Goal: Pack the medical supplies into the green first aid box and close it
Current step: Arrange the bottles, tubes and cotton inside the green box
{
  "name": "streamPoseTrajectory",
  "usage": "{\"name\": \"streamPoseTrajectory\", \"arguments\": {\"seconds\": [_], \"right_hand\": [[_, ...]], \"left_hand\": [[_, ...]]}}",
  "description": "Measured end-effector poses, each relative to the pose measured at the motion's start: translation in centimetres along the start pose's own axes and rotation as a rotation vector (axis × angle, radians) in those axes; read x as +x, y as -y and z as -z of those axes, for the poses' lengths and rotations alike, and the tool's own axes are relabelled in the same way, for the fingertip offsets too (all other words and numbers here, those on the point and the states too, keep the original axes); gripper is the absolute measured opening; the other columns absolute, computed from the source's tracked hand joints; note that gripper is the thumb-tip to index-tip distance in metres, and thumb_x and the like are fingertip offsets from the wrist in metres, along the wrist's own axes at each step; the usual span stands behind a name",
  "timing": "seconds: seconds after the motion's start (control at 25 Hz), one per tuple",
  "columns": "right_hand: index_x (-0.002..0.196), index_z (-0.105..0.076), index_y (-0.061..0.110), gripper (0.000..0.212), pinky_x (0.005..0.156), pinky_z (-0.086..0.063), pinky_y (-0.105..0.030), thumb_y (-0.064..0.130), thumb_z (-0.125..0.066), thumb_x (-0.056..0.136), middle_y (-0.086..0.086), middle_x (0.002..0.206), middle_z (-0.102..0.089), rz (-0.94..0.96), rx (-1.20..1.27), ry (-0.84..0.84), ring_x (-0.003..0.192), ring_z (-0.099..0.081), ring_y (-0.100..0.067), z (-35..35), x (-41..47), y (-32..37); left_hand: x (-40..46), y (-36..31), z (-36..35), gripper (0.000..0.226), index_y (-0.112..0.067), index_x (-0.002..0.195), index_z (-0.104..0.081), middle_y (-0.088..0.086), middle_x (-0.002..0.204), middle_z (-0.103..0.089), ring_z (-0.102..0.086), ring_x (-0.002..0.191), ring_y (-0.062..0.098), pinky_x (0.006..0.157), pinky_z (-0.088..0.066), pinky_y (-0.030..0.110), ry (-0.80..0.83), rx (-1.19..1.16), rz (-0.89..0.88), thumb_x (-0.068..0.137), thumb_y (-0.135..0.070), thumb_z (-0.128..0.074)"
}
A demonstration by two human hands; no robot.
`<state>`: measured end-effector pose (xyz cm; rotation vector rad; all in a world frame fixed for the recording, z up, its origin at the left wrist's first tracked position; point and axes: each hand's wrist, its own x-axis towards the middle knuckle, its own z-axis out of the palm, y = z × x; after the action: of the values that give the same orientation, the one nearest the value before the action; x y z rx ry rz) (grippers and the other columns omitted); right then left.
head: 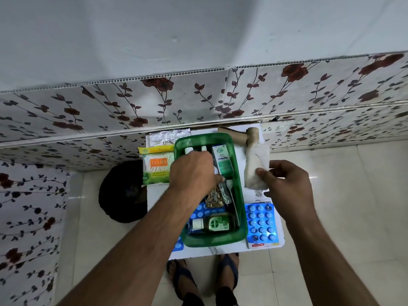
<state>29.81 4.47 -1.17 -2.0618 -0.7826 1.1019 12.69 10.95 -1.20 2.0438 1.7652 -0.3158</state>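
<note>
Cotton-swab pack (156,165) at 9 o'clock of green box (239,180), on table (154,195). Left hand (194,171) inside box, fingers curled downward; grip hidden, cannot tell. Antiseptic bottle (217,224) in box at 6 o'clock end. Right hand (287,182) at 3 o'clock, thumb and fingers pinching bandage roll (257,166).

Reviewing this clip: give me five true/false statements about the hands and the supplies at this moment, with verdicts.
1. The Dettol bottle lies inside the green box. True.
2. The right hand holds the cotton swab pack. False: it holds a white gauze roll; the swab pack lies left of the box.
3. The left hand reaches into the box. True.
4. The box is closed. False: it is open, no lid on it.
5. A blue blister pack lies right of the box. True.
</note>
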Motion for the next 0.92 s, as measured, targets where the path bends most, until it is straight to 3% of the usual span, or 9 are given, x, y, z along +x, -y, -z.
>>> {"name": "streamPoseTrajectory", "arguments": {"seconds": [0.2, 0.36, 0.48, 0.6, 0.76, 0.92], "right_hand": [[0.088, -0.070, 0.024, 0.008, 0.075, -0.059, -0.051, 0.026, -0.073, 0.081, 0.001, 0.079, -0.073, 0.023, 0.002, -0.023, 0.076, -0.072, -0.023, -0.3, 0.1, 1.3], [0.093, -0.071, 0.025, 0.014, 0.074, -0.060, -0.045, 0.032, -0.071, 0.081, 0.005, 0.081, -0.073, 0.098, -0.047, 0.037, 0.076, -0.072, -0.019, -2.4, -1.2, 3.2], [0.105, -0.072, 0.018, 0.020, 0.079, -0.057, -0.037, 0.027, -0.068, 0.087, 0.000, 0.092, -0.075, 0.146, -0.266, 0.167, 0.084, -0.070, -0.020, -6.8, -2.4, 4.3], [0.109, -0.069, 0.010, 0.026, 0.079, -0.053, -0.032, 0.025, -0.065, 0.089, -0.009, 0.103, -0.075, 0.164, -0.456, 0.209, 0.096, -0.068, -0.030, -11.0, -1.5, 3.9], [0.107, -0.065, 0.013, 0.023, 0.074, -0.055, -0.036, 0.025, -0.065, 0.088, -0.010, 0.100, -0.075, 0.191, -0.532, 0.158, 0.089, -0.068, -0.031, -13.2, 0.2, 3.1], [0.108, -0.067, 0.014, 0.028, 0.075, -0.055, -0.035, 0.033, -0.065, 0.087, -0.009, 0.099, -0.075, 0.303, -0.641, 0.178, 0.091, -0.068, -0.032, -13.2, 0.0, 3.3]], "left_hand": [[-0.9, 0.4, -0.1, 0.037, -0.018, 0.096, -0.070, -0.005, 0.069, -0.061, -0.060, 0.062, 0.015, 0.058, -0.044, 0.026, 0.032, -0.090, -0.029, 0.084, -0.053, -0.064], [-2.8, 4.7, 3.1, 0.018, -0.025, 0.100, -0.072, -0.011, 0.081, -0.071, -0.062, 0.060, 0.004, 0.056, -0.043, 0.019, -0.258, -0.363, 0.039, 0.091, -0.035, -0.060], [-4.2, 9.2, 2.5, 0.012, -0.027, 0.094, -0.073, -0.009, 0.082, -0.072, -0.059, 0.063, -0.001, 0.056, -0.039, 0.017, -0.383, -0.532, 0.196, 0.088, -0.026, -0.062], [-5.4, 12.0, 0.0, 0.014, -0.022, 0.096, -0.074, -0.003, 0.086, -0.075, -0.061, 0.068, -0.001, 0.057, -0.040, 0.016, -0.347, -0.587, 0.286, 0.088, -0.020, -0.063], [-6.5, 13.3, -2.2, 0.013, -0.021, 0.095, -0.074, -0.011, 0.076, -0.067, -0.060, 0.069, -0.003, 0.058, -0.040, 0.015, -0.322, -0.617, 0.306, 0.087, -0.019, -0.064], [-6.8, 13.9, -4.1, 0.013, -0.021, 0.096, -0.073, -0.010, 0.080, -0.068, -0.061, 0.072, -0.001, 0.061, -0.042, 0.016, -0.272, -0.629, 0.320, 0.087, -0.020, -0.064]]}}
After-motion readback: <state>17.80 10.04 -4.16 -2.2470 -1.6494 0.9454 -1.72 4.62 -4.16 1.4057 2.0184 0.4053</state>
